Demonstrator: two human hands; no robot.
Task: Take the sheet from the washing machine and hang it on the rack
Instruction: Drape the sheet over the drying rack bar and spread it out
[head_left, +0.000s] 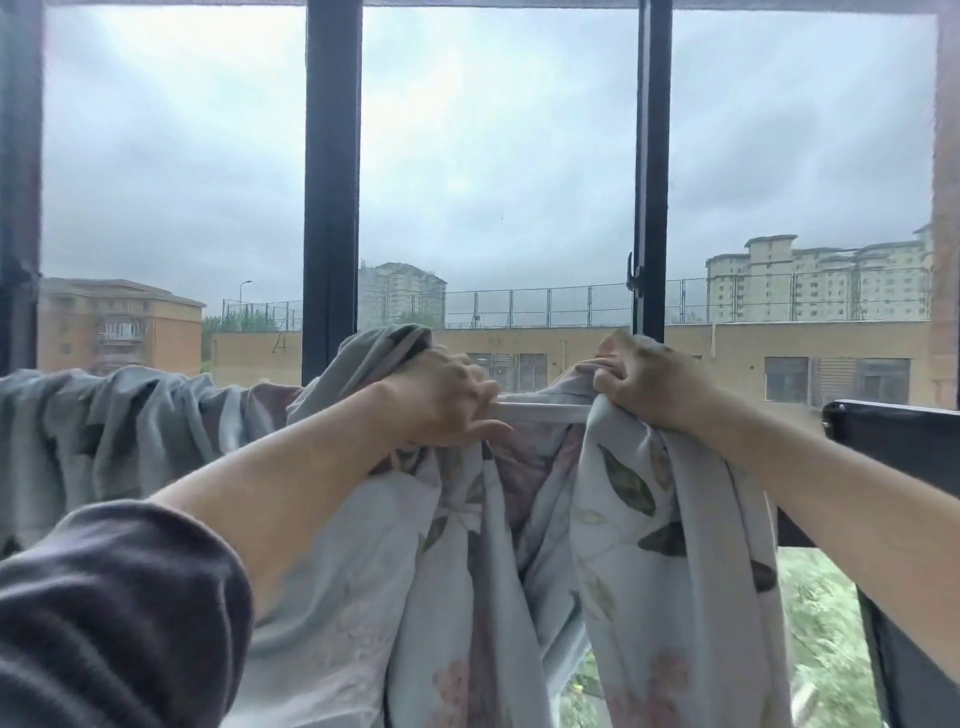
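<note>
We have the floral sheet bunched over the white rack bar. Our left hand sits at the left of the bar's bare stretch, fingers curled round a gathered fold. Our right hand, at the right of that stretch, has its fingers clenched on another bunch. The sheet hangs in folds below the bar and drapes along it to the left. The dark window frame stands behind the bar.

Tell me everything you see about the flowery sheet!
The sheet is thin, pale blue-grey cloth printed with green leaves and pink flowers. It is bunched and creased, draped over a white rail, hanging down in long folds and spreading leftward. The left hand and right hand grip its top, either side of a bare bit of rail.
</note>
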